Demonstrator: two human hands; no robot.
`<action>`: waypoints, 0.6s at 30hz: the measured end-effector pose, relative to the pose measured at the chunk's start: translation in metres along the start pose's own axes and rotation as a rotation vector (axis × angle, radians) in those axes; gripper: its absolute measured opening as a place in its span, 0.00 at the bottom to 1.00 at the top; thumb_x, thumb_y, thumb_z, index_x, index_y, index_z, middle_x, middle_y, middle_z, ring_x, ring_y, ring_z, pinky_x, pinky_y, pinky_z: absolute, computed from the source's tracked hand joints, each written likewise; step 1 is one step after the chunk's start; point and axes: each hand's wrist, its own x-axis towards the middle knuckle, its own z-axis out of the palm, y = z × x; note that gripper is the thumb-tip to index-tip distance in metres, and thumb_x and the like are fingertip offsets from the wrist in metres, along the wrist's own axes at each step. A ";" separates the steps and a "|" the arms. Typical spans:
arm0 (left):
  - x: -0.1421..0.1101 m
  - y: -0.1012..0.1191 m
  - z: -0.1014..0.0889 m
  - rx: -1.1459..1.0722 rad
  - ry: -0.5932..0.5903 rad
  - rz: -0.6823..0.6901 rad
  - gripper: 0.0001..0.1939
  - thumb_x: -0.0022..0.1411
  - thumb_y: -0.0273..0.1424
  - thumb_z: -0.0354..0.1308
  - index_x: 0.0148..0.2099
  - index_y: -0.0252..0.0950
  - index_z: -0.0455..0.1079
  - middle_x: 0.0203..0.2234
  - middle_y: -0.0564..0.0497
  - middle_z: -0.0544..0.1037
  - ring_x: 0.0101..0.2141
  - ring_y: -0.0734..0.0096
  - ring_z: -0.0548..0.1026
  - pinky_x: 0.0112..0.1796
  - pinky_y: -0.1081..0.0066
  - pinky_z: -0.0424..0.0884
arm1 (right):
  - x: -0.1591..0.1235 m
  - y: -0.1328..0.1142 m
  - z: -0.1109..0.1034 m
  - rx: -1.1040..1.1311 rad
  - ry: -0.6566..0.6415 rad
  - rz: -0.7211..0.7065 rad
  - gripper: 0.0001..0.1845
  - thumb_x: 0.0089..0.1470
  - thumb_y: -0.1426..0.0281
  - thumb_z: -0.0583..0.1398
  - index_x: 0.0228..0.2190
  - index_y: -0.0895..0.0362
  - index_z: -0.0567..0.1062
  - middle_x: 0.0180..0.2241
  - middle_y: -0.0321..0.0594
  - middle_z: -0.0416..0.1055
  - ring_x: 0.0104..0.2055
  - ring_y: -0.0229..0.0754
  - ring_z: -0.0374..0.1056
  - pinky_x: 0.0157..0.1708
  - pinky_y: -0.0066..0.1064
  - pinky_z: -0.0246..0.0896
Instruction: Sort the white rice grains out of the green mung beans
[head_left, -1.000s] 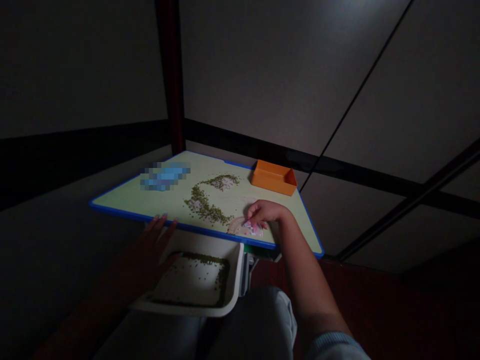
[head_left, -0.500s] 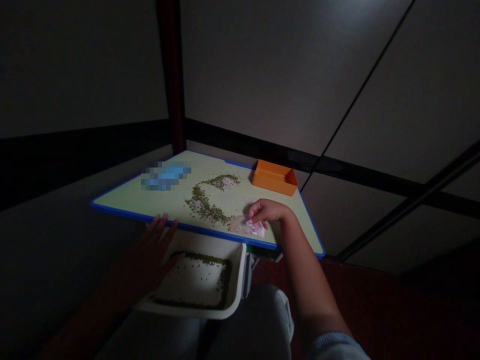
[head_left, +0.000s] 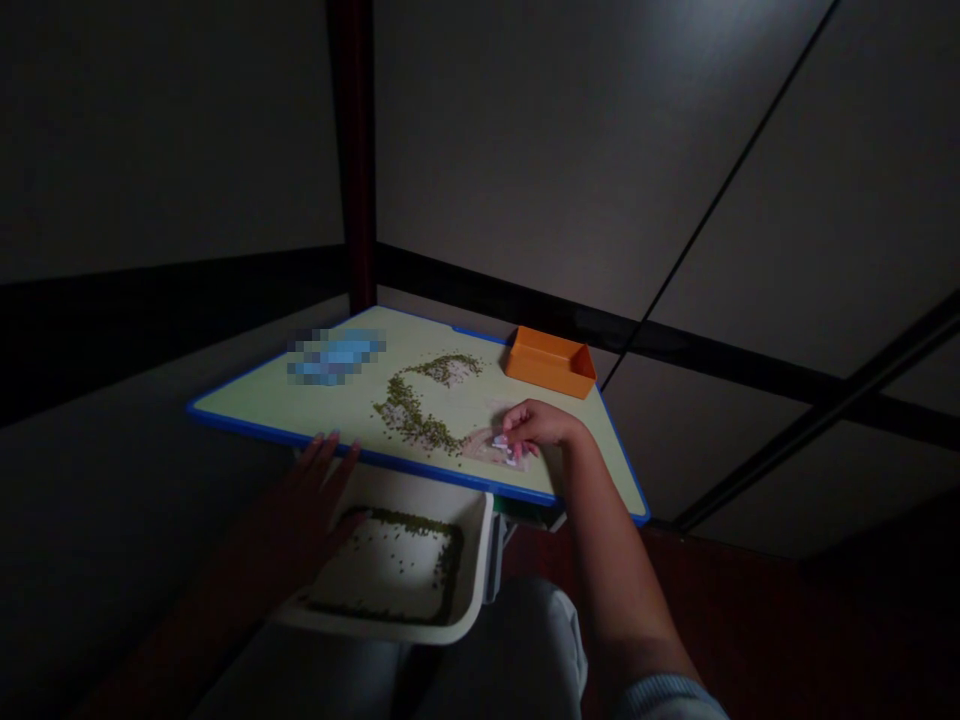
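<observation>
Over the near right part of the pale yellow-green tabletop (head_left: 315, 405), my right hand (head_left: 534, 425) is closed in a pinch. At its fingertips is a small whitish piece (head_left: 502, 442), too small to name. Under the fingers lies a flat, pinkish, see-through-looking patch (head_left: 484, 449). To its left, small green beans (head_left: 405, 408) are strewn in a curved band, mixed with whitish patches. My left hand (head_left: 319, 500) is in shadow, its fingers spread and the tips resting at the blue front edge.
An open orange box (head_left: 551, 363) stands at the back right of the tabletop. A blurred-out blue item (head_left: 337, 357) lies at the back left. Below the front edge hangs a white bin (head_left: 480, 560) with more green beans inside. Walls rise behind and to the left.
My right hand has shifted very slightly over the pinkish patch, and the whitish piece shows more at its fingertips. The view has tilted a little. My left hand stays at the edge.
</observation>
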 end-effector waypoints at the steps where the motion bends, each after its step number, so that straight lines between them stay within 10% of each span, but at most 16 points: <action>1: 0.000 0.000 -0.001 0.002 0.000 0.002 0.35 0.58 0.47 0.44 0.62 0.32 0.52 0.63 0.34 0.53 0.63 0.52 0.48 0.57 0.54 0.58 | 0.000 0.000 0.001 -0.003 -0.018 0.009 0.17 0.40 0.61 0.67 0.23 0.62 0.71 0.16 0.34 0.72 0.12 0.28 0.59 0.13 0.20 0.52; 18: -0.003 -0.008 0.015 0.034 0.154 0.082 0.37 0.58 0.49 0.43 0.63 0.31 0.51 0.62 0.34 0.54 0.63 0.49 0.51 0.56 0.54 0.59 | -0.002 -0.010 0.010 -0.056 0.011 0.016 0.17 0.41 0.61 0.66 0.22 0.62 0.71 0.15 0.34 0.71 0.12 0.27 0.57 0.11 0.19 0.49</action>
